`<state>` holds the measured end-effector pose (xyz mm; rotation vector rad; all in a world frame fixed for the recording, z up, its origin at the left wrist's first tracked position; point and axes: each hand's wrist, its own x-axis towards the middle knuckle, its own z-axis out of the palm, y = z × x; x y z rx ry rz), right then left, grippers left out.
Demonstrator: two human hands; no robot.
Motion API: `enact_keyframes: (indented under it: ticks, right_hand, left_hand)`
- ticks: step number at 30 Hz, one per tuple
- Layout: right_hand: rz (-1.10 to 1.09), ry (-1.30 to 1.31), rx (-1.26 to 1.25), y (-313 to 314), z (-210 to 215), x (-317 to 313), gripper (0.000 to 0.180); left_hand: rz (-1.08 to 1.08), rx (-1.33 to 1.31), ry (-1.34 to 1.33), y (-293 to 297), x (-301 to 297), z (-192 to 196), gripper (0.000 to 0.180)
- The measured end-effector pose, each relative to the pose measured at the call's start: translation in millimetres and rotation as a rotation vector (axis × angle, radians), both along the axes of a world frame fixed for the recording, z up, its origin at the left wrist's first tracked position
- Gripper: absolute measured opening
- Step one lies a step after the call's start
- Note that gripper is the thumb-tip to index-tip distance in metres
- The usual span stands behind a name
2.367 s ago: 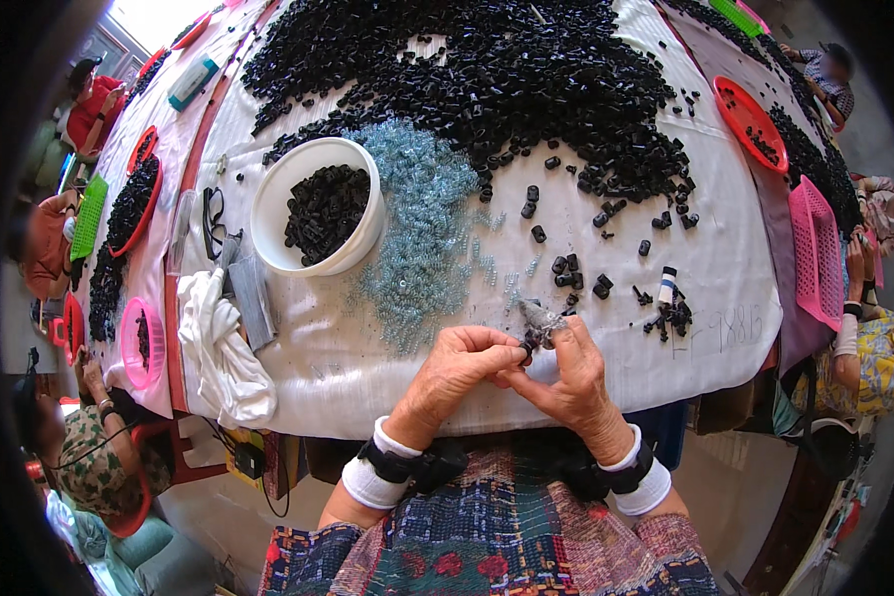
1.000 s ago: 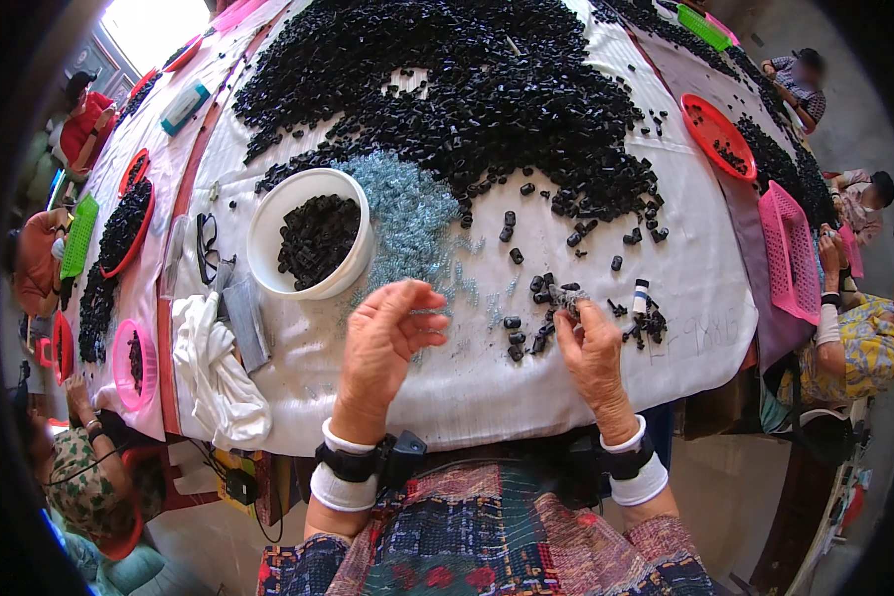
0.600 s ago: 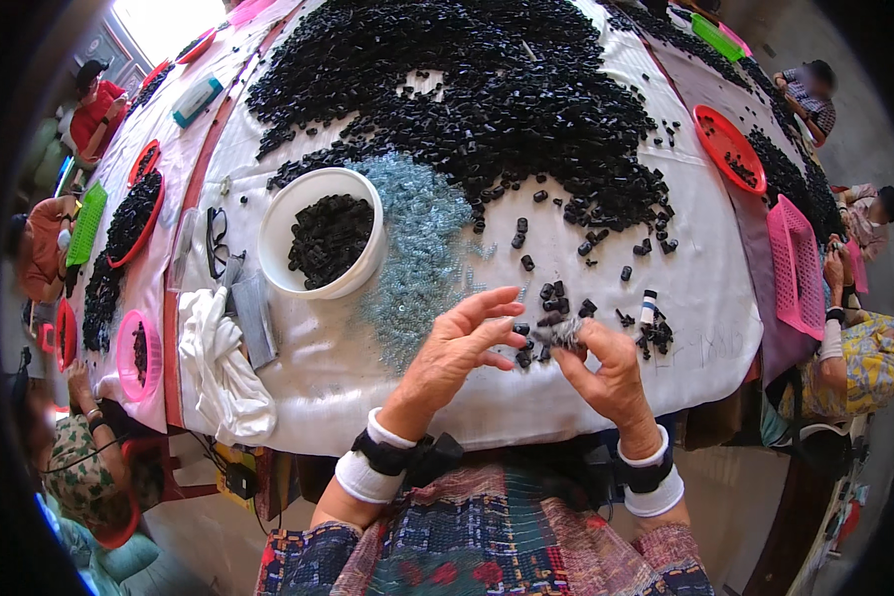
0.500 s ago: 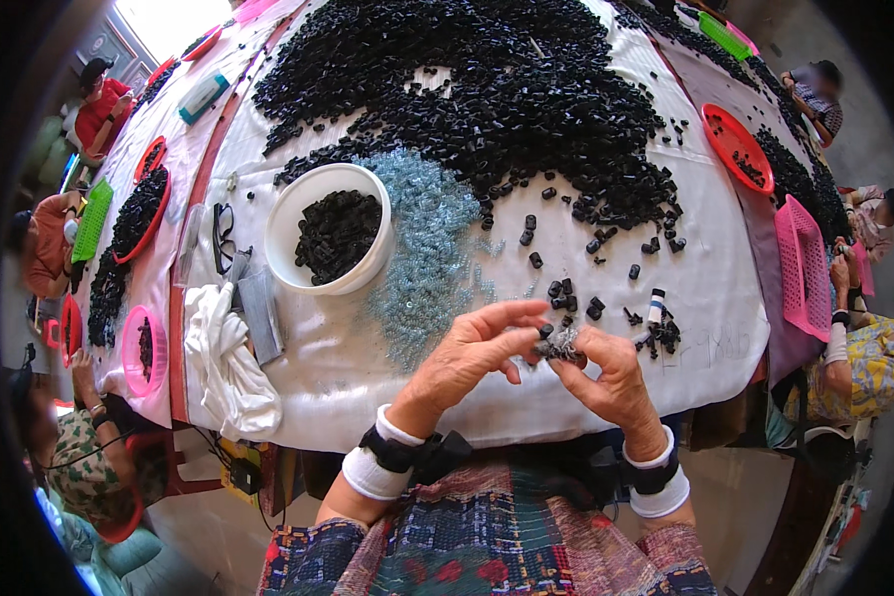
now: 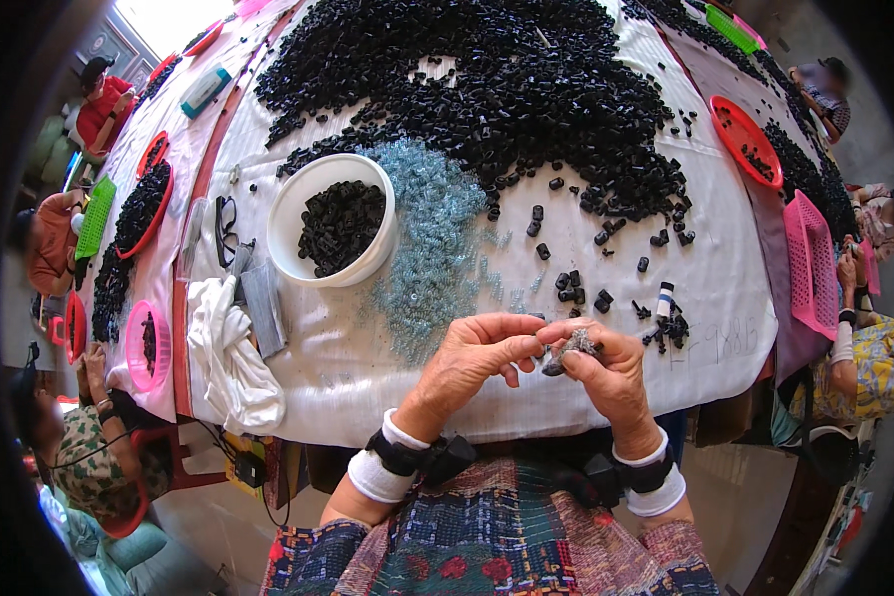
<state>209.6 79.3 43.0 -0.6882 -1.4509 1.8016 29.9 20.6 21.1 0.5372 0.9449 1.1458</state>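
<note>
My left hand [image 5: 475, 356] is closed in a pinch, its fingertips meeting those of my right hand over the cloth; what sits between them is too small to make out. My right hand [image 5: 614, 375] is closed around a grey clump of fine pieces [image 5: 578, 343], with small dark parts showing at its edges. Just beyond the hands lie loose black plastic parts [image 5: 569, 286]. A heap of pale blue, clear coil-like pieces [image 5: 422, 258] spreads ahead of my left hand. Left of that heap stands a white bowl [image 5: 280, 233] holding more black parts.
A large pile of black parts [image 5: 467, 79] covers the far table. To the left are glasses [image 5: 226, 230] and a white cloth glove [image 5: 230, 363]. A small white-and-blue cylinder [image 5: 665, 300] stands by thin black pieces. Red trays [image 5: 722, 109] and a pink basket [image 5: 807, 263] line the right; several people sit around.
Both hands have shifted slightly, and my left fingers have come together against the right ones. The right hand has turned, showing more of the grey clump. The view has moved a little.
</note>
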Motion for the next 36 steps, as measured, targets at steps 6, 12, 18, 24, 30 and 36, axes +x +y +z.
enact_keyframes:
  ticks: [6,12,18,24,30,36]
  right_hand:
    - [0.025,0.113,-0.197,0.5,1.6,-0.8,0.016]
    - [-0.022,0.024,-0.072,-0.1,-3.6,-4.0,0.020]
    - [0.114,0.059,-0.294,2.7,0.9,1.2,0.020]
    - [0.222,0.075,-0.407,-1.5,0.5,0.0,0.018]
    - [0.372,0.025,-0.481,-7.5,-7.6,6.4,0.022]
    - [0.252,0.066,-0.449,-4.7,-11.8,4.8,0.016]
  left_hand:
    - [0.046,0.051,-0.028,-3.5,2.6,6.9,0.031]
    - [0.046,0.065,0.115,-4.7,1.1,12.7,0.030]
    - [0.075,0.075,0.128,-8.7,2.2,11.1,0.026]
    - [0.076,0.065,0.105,-8.3,-2.8,10.2,0.023]
    - [0.266,0.001,-0.046,-7.8,-12.9,8.5,0.024]
    - [0.321,0.037,-0.101,-11.9,-19.6,4.6,0.027]
